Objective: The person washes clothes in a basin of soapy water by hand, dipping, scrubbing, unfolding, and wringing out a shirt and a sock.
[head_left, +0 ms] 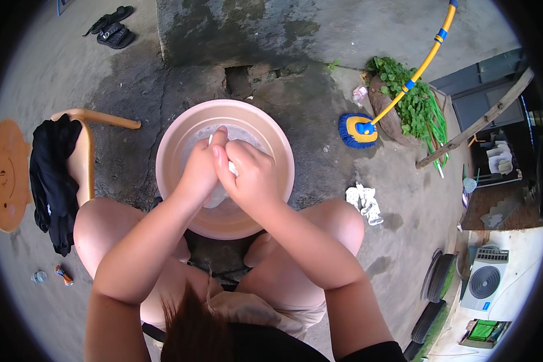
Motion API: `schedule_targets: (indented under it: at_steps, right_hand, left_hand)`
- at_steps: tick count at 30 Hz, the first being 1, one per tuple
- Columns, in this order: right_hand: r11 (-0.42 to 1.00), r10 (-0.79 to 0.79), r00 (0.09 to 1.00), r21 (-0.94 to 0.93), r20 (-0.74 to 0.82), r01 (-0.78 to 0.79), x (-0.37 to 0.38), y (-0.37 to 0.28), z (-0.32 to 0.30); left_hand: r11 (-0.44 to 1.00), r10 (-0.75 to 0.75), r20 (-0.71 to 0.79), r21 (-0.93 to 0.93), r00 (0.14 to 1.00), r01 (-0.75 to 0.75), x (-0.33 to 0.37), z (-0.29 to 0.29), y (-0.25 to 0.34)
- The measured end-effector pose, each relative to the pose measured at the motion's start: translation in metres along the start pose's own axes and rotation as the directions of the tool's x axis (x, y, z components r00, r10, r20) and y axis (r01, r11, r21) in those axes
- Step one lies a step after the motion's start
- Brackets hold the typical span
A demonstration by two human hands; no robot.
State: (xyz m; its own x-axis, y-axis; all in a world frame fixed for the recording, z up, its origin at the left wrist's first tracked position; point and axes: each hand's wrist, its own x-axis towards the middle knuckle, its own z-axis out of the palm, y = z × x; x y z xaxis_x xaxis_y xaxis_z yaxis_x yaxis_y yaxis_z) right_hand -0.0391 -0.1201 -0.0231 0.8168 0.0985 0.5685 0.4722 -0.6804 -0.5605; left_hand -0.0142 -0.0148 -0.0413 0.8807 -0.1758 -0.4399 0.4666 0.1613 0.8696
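My left hand [200,161] and my right hand [251,170] are pressed together over a round pale pink basin [165,166]. Both are closed around a small white cloth [233,169]. Only bits of it show, between the fingers and under my left hand, so its exact kind is hidden. Sudsy, cloudy water [247,134] lies in the basin below. The basin stands on the ground between my bent knees.
At left, a black garment [55,175] hangs over a tan chair [85,158]. A blue-and-yellow brush [357,130] with a long handle and a white dark-spotted cloth [364,203] lie at right. Black sandals [113,31], leafy greens [407,108] and tyres [440,277] are farther off.
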Motion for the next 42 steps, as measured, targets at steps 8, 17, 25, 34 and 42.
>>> schedule_targets:
  at_steps: [8, 17, 25, 34, 42]
  right_hand:
    - [0.979, 0.179, 0.982, -0.092, -0.067, -0.184, 0.012, 0.045, -0.015]
    - [0.991, -0.004, 0.995, 0.130, -0.104, 0.017, 0.001, -0.007, -0.001]
    - [0.980, 0.181, 0.981, 0.100, -0.067, -0.174, 0.006, 0.009, -0.024]
    - [0.968, 0.249, 0.968, 0.036, -0.013, -0.249, 0.006, 0.039, -0.018]
    - [0.983, 0.071, 0.997, 0.170, 0.017, -0.073, -0.015, -0.008, -0.021]
  left_hand:
    - [0.999, 0.041, -0.015, -0.002, 0.999, -0.041, -0.012, 0.031, 0.011]
    - [0.975, 0.097, -0.073, -0.195, 0.993, -0.109, -0.001, 0.003, 0.001]
    - [0.992, 0.112, -0.063, 0.072, 0.992, -0.107, -0.023, 0.028, 0.016]
    - [0.928, 0.302, -0.035, 0.241, 0.953, -0.285, -0.019, 0.029, 0.000]
    - [0.970, 0.226, 0.005, 0.091, 0.974, -0.226, -0.003, 0.017, -0.005]
